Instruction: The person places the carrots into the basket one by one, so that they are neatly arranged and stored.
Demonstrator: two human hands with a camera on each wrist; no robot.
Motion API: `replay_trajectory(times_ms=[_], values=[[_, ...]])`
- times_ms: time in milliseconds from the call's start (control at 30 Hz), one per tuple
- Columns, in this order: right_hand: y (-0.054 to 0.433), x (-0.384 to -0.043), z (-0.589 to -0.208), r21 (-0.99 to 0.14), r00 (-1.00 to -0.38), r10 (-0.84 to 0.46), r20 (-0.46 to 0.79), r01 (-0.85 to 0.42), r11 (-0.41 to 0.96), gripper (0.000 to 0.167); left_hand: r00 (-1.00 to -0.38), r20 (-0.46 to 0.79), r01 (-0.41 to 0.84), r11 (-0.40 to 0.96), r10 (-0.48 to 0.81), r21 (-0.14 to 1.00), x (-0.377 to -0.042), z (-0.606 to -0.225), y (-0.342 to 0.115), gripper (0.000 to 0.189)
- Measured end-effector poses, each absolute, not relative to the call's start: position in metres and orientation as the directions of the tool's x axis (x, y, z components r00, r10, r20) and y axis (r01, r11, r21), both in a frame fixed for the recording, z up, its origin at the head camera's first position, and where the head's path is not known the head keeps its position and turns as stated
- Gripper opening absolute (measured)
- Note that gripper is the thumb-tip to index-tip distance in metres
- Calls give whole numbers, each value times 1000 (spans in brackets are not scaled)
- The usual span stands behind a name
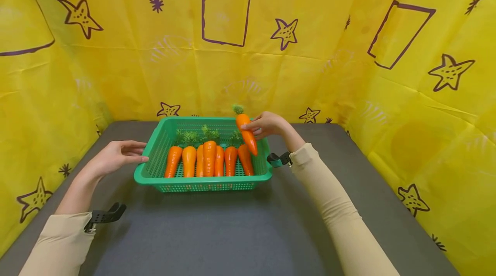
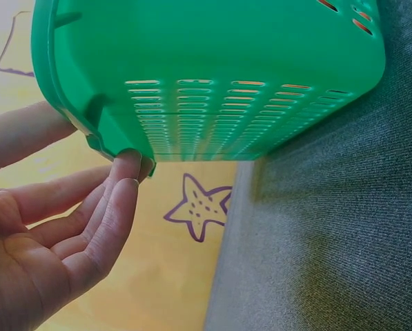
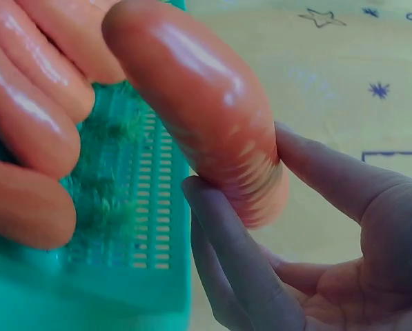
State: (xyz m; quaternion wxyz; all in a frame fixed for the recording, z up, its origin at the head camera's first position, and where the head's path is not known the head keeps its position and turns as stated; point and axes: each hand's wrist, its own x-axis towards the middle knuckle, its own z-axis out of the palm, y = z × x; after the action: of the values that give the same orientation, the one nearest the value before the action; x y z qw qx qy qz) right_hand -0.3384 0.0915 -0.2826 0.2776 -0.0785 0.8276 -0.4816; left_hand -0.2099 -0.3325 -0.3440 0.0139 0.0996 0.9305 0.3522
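A green plastic basket [image 1: 205,180] stands on the dark grey table and holds several orange carrots [image 1: 209,157] side by side, their leafy green tops toward the far wall. At its left end my left hand [image 1: 118,155] holds the rim; the left wrist view shows thumb and bent fingers [image 2: 116,214] on the rim's edge. Over the basket's right end, my right hand [image 1: 267,124] pinches another carrot [image 1: 248,136] between thumb and fingers. This carrot tilts, green top up and pointed end down, overlapping the carrots below it in the head view.
Yellow cloth [image 1: 310,78] with drawn stars and rectangles hangs behind the table and along both sides. The grey table top [image 1: 201,237] extends in front of the basket. A black strap [image 1: 108,213] is at the left wrist, and another strap [image 1: 278,159] at the right.
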Motion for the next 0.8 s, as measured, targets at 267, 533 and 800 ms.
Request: replay_trajectory(times_ms=[267,533,800], values=[[69,-338,-285,-826,-818,-409,-403,133,547,64,-981,40,168,732,189,660,-211,-345,-333,64],[49,-340,-298,-835,-791,-434,-431,167,525,49,-981,38,166,730,188,663,-211,-345,-333,64],[39,-340,-314,-826,-772,-445,-455,178,535,37,-981,42,170,728,191,664,-211,-346,-333,64]])
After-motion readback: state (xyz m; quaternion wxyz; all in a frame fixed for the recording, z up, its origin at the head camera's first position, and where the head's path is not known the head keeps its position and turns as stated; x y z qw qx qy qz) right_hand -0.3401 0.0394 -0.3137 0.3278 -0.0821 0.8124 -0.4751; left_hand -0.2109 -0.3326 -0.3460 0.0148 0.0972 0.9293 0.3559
